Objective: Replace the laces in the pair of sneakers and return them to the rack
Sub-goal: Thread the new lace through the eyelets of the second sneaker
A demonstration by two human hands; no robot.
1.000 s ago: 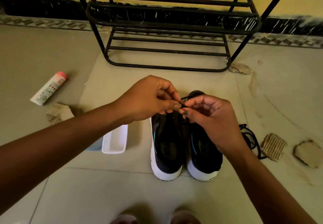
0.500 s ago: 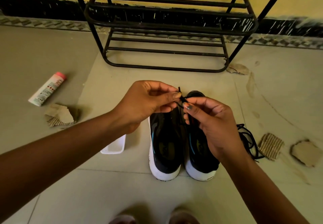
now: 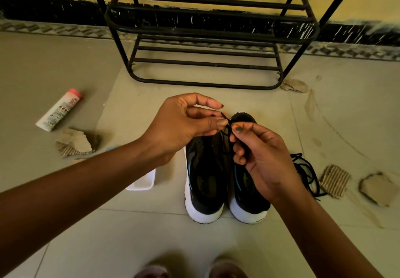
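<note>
**A:** What has changed in the last second? Start with the big things.

**B:** Nothing big has changed. The rack stands against the wall as before. The sneakers are where they were, side by side on the floor in front of the rack, toes pointing toward it. The loose laces lie just to the right of the pair, as they did a second ago.

**A:** So the change is all in the hands?

**B:** Yes. A second ago both hands were bunched tight together above the sneakers. Now the left hand has loosened. Its forefinger is lifted and nearly straight, while the thumb and a lower finger keep pinching the lace near its tip. The right hand pinches the same lace just beneath, between thumb and forefinger, with its other fingers curled.

**A:** And the lace itself?

**B:** Its end now pokes up clear of the left thumb. A second ago it was buried between the fingertips. Below the right hand it drops toward the sneakers, but I cannot tell which eyelet it comes from.

**A:** What does that mean for the job?

**B:** I'd say the tip has been freed and is being readied for the next eyelet. Lacing is still under way, and putting the pair back on the rack looks some way off.
</note>
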